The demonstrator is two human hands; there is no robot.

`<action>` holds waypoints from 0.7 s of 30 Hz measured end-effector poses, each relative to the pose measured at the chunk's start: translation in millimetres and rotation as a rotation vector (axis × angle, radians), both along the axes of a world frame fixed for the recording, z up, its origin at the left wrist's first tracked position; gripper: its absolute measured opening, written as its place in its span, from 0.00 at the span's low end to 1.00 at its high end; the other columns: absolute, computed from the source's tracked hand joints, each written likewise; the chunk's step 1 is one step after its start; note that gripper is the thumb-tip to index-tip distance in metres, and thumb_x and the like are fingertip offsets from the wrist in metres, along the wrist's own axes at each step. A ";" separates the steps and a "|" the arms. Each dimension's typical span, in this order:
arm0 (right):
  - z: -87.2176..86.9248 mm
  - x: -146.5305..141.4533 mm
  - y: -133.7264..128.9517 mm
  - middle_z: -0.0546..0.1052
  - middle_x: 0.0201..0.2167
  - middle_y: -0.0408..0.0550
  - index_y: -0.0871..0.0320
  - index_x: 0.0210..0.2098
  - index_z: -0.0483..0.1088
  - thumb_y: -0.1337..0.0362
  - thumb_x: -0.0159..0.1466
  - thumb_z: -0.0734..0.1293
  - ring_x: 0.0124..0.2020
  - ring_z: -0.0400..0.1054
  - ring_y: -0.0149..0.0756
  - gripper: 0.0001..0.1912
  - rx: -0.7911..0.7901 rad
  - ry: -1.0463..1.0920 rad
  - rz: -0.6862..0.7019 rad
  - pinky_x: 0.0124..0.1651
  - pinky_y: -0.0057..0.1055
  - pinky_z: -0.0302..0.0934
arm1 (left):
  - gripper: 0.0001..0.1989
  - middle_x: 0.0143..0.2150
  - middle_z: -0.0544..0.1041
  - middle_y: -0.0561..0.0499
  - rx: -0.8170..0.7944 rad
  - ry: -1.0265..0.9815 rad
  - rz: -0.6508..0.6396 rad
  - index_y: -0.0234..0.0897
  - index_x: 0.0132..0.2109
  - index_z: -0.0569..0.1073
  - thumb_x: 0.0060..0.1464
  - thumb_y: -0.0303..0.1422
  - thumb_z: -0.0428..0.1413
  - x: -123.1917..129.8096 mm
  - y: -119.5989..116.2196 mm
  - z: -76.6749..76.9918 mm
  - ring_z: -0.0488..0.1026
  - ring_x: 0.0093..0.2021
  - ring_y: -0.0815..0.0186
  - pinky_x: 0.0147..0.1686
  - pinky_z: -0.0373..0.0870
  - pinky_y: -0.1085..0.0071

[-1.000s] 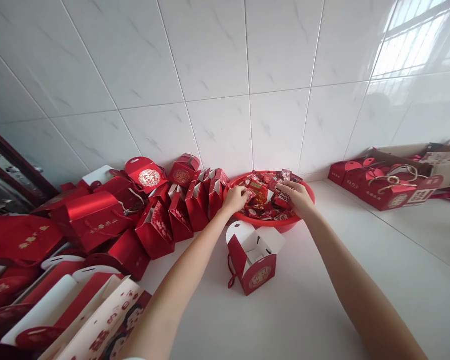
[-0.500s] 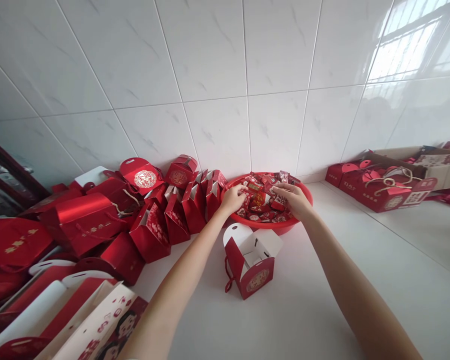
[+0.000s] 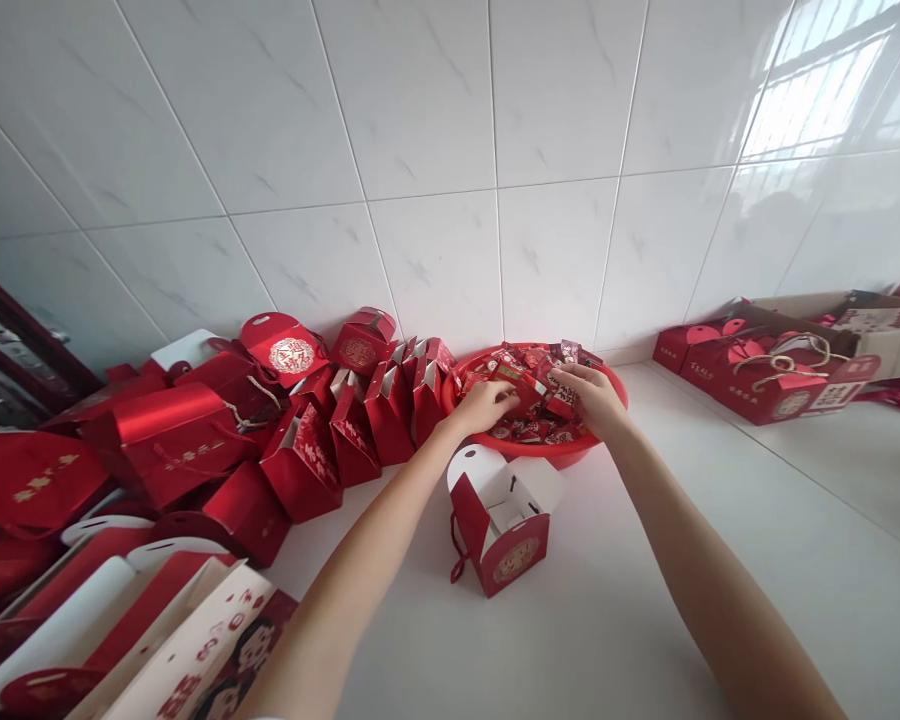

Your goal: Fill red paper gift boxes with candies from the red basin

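A round red basin full of red-wrapped candies stands against the tiled wall. Over its left side my left hand has its fingers bent and closed down among the wrappers; what is in them is hidden. My right hand, at the basin's right side, pinches a red candy packet with pale lettering. Just in front of the basin is a small red gift box, its flaps up, with a white inside, dark slots and a red cord handle on its left.
Many red gift boxes crowd the left side, with several narrow upright ones close to the basin. Large open boxes fill the near left corner. On the right, a red box with rope handles sits beside an open cardboard box.
My left hand has moved slightly right and down, deeper among the candies. My right hand stays nearly in place with the packet. The small box has not moved.
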State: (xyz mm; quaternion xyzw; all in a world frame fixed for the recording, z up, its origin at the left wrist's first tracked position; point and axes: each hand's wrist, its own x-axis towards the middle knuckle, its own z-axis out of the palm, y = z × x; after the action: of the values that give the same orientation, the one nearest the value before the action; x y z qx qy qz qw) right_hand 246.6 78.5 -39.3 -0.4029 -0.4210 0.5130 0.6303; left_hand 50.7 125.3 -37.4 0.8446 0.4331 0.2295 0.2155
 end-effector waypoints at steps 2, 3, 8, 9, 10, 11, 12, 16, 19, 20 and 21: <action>0.1 0.8 0.6 0.79 0.27 0.44 0.55 0.25 0.76 0.53 0.41 0.81 0.31 0.73 0.37 0.18 -0.010 0.021 0.003 0.31 0.29 0.70 | 0.13 0.36 0.81 0.49 0.057 -0.151 0.031 0.35 0.40 0.78 0.62 0.37 0.52 -3.5 2.0 -3.8 0.76 0.38 0.61 0.41 0.71 0.67; 0.2 1.2 1.0 0.79 0.28 0.45 0.56 0.26 0.77 0.54 0.41 0.81 0.32 0.74 0.38 0.18 -0.014 0.027 0.002 0.32 0.29 0.70 | 0.14 0.37 0.81 0.49 0.075 -0.221 0.033 0.34 0.40 0.79 0.62 0.38 0.53 -5.1 2.5 -5.4 0.76 0.39 0.61 0.42 0.71 0.67; 0.9 1.6 1.6 0.79 0.27 0.47 0.57 0.27 0.76 0.54 0.44 0.81 0.32 0.75 0.40 0.18 -0.046 0.002 0.084 0.33 0.31 0.72 | 0.19 0.52 0.80 0.43 0.178 -0.508 0.023 0.35 0.50 0.78 0.62 0.44 0.54 -9.3 0.7 -11.3 0.74 0.55 0.57 0.57 0.68 0.61; 1.3 1.2 1.2 0.78 0.26 0.47 0.57 0.26 0.75 0.54 0.45 0.81 0.30 0.75 0.40 0.17 -0.065 -0.017 0.112 0.31 0.31 0.72 | 0.20 0.53 0.79 0.43 0.201 -0.533 0.026 0.35 0.51 0.78 0.63 0.45 0.53 -9.2 -0.2 -12.2 0.74 0.56 0.57 0.58 0.67 0.61; 1.7 0.8 0.7 0.78 0.24 0.46 0.57 0.25 0.74 0.54 0.46 0.81 0.28 0.75 0.39 0.17 -0.085 -0.034 0.130 0.30 0.30 0.71 | 0.20 0.53 0.79 0.44 0.220 -0.546 0.024 0.36 0.51 0.78 0.63 0.44 0.52 -8.9 -1.1 -12.9 0.74 0.56 0.57 0.58 0.67 0.61; 2.3 0.4 0.1 0.77 0.23 0.46 0.57 0.24 0.73 0.55 0.46 0.81 0.27 0.74 0.38 0.17 -0.104 -0.045 0.133 0.28 0.30 0.71 | 0.19 0.52 0.80 0.45 0.237 -0.550 0.020 0.36 0.51 0.78 0.64 0.44 0.52 -8.5 -1.8 -13.7 0.75 0.55 0.58 0.57 0.69 0.62; 2.9 0.3 -0.5 0.76 0.22 0.45 0.57 0.24 0.72 0.56 0.46 0.81 0.25 0.74 0.36 0.17 -0.117 -0.051 0.126 0.27 0.29 0.70 | 0.19 0.51 0.81 0.45 0.254 -0.551 0.015 0.37 0.50 0.79 0.64 0.43 0.52 -8.1 -2.4 -14.3 0.76 0.53 0.58 0.56 0.70 0.63; 4.7 2.4 -1.9 0.75 0.19 0.45 0.58 0.25 0.74 0.55 0.49 0.79 0.20 0.69 0.33 0.16 -0.113 -0.068 0.136 0.23 0.27 0.67 | 0.16 0.44 0.82 0.46 0.291 -0.541 0.014 0.36 0.49 0.79 0.65 0.40 0.52 -6.8 -2.2 -16.2 0.78 0.44 0.61 0.48 0.74 0.64; 4.6 4.3 -1.2 0.76 0.21 0.46 0.58 0.27 0.75 0.54 0.51 0.78 0.21 0.70 0.33 0.15 -0.115 -0.072 0.182 0.24 0.29 0.68 | 0.13 0.45 0.81 0.47 0.304 -0.501 -0.038 0.38 0.48 0.79 0.63 0.36 0.54 -7.3 -1.9 -16.0 0.78 0.45 0.62 0.49 0.74 0.64; 4.4 4.4 -0.9 0.77 0.22 0.46 0.58 0.27 0.74 0.55 0.52 0.78 0.22 0.70 0.33 0.15 -0.121 -0.073 0.191 0.25 0.29 0.68 | 0.12 0.46 0.81 0.46 0.317 -0.483 -0.065 0.39 0.48 0.80 0.62 0.35 0.55 -7.7 -2.3 -15.7 0.77 0.47 0.62 0.51 0.74 0.63; 4.2 4.2 -0.6 0.77 0.24 0.47 0.58 0.26 0.74 0.56 0.52 0.79 0.23 0.72 0.34 0.14 -0.129 -0.078 0.199 0.25 0.29 0.68 | 0.10 0.47 0.80 0.46 0.331 -0.469 -0.089 0.39 0.47 0.80 0.61 0.34 0.57 -8.3 -3.0 -15.4 0.76 0.50 0.61 0.53 0.73 0.62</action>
State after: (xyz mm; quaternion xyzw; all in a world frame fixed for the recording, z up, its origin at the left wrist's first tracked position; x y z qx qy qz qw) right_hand 250.8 77.9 -35.1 -0.4185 -0.4494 0.5828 0.5322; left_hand 42.5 122.3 -52.9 0.8102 0.2908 0.4764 0.1788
